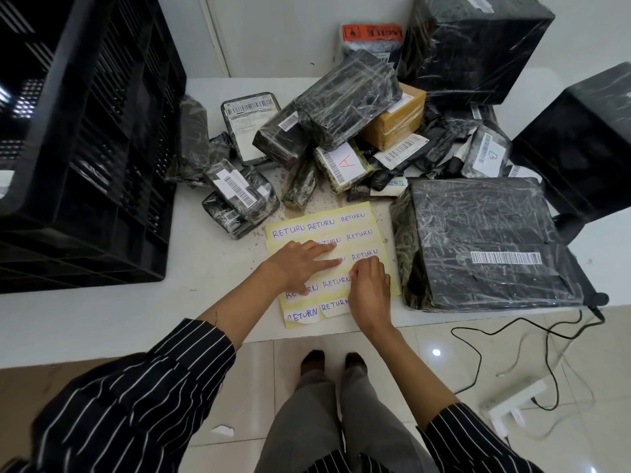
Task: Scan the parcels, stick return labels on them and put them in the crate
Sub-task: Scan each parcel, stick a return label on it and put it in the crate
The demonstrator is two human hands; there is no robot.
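Inspector: Hand poses on label sheet [358, 230]?
Operator: Flat left hand [300, 264] presses it, fingers straight; right hand [370, 291] curled, apparently pinching one label [363, 256]. Beyond sheet, parcels [341, 104]; crate [85, 148] left.

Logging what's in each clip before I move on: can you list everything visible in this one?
crate: one, black, left on the table
table: one, white, under it all
label sheet: one, yellow with white RETURN labels, front centre of the table
small parcels: many, count unclear, mostly black wrap, piled behind the sheet
brown box: one, in the pile
large parcels: three, black wrap, along the right
cables: a few, black and white, floor at right
power strip: one, white, floor at right
left hand: flat on the sheet, fingers straight
right hand: fingertips curled at the edge of one label
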